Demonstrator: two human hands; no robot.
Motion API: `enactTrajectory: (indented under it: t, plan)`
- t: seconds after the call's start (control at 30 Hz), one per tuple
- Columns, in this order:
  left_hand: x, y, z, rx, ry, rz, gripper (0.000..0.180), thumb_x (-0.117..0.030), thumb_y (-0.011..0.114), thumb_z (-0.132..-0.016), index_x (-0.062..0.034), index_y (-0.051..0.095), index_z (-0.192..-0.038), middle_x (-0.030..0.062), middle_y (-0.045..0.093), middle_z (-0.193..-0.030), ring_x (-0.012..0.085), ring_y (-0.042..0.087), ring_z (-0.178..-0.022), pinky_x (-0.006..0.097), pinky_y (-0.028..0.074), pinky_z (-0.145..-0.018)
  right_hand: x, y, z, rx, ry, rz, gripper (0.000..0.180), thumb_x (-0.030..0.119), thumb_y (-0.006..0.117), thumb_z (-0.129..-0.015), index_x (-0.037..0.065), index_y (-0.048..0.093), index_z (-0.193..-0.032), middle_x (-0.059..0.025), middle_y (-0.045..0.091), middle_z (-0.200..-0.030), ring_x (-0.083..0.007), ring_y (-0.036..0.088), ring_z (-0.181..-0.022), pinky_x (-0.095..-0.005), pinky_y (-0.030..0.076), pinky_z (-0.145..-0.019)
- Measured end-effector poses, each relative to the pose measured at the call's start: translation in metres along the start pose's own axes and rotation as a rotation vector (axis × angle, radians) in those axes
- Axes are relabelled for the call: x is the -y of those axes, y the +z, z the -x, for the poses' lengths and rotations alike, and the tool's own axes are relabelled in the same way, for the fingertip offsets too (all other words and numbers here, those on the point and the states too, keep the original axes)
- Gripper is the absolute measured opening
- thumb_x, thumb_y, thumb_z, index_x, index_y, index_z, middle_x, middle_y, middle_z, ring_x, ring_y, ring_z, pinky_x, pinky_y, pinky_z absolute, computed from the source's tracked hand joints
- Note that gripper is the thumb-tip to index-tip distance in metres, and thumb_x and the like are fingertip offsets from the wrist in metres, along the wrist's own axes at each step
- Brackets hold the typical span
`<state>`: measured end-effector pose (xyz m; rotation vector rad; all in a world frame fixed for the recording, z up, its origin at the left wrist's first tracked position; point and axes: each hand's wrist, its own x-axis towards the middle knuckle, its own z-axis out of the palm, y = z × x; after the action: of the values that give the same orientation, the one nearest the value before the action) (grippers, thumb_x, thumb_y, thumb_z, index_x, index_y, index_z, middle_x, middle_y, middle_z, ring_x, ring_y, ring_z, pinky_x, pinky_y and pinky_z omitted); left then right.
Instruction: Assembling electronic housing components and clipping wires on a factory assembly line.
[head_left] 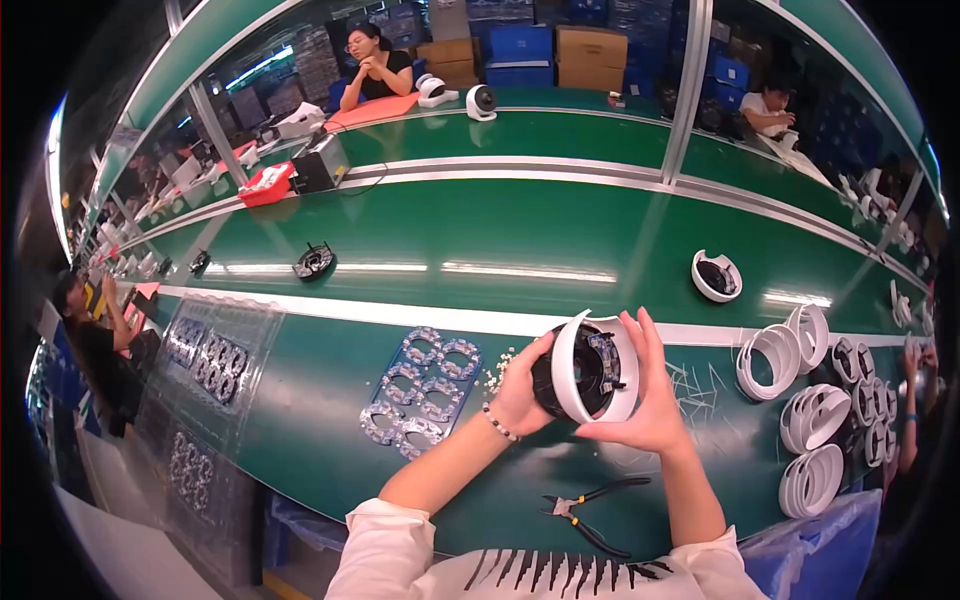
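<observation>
Right of frame centre, I'm gripping a black housing point(546, 380) with my left hand point(519, 396) and bracing the white shell point(566, 372) with my right hand point(650, 405), probably for steadiness.

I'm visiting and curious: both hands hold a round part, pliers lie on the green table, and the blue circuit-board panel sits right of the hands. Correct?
Not quite: the head view shows the blue circuit-board panel left of both hands, not right. The rest stands.
</observation>
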<state>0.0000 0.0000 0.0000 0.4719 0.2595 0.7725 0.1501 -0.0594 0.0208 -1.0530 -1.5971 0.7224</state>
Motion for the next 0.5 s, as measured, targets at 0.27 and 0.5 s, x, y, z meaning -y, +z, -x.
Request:
enactTrajectory:
  t: [0.27,0.5]
  plan:
    - [0.003,-0.003,0.009,0.378,-0.031,0.103,0.088,-0.070,0.008,-0.077,-0.0037,0.027,-0.131,0.0125,0.032,-0.132,0.0251,0.035,-0.120,0.040,0.027,-0.101,0.017,0.004,0.002,0.002,-0.188,0.392,0.118,0.031,0.083,-0.040,-0.003,0.016,-0.131,-0.0213,0.032,-0.126,-0.0370,0.032,-0.115,-0.0426,0.028,-0.097]
    - [-0.007,0.000,0.005,0.164,0.030,-0.072,0.083,-0.068,0.018,-0.079,-0.0020,0.033,-0.126,0.0150,0.041,-0.125,0.0295,0.041,-0.115,0.043,0.032,-0.098,0.028,-0.008,-0.019,0.204,-0.235,0.495,0.114,0.024,0.081,-0.038,-0.004,0.018,-0.129,-0.0216,0.030,-0.128,-0.0383,0.029,-0.117,-0.0413,0.029,-0.097]
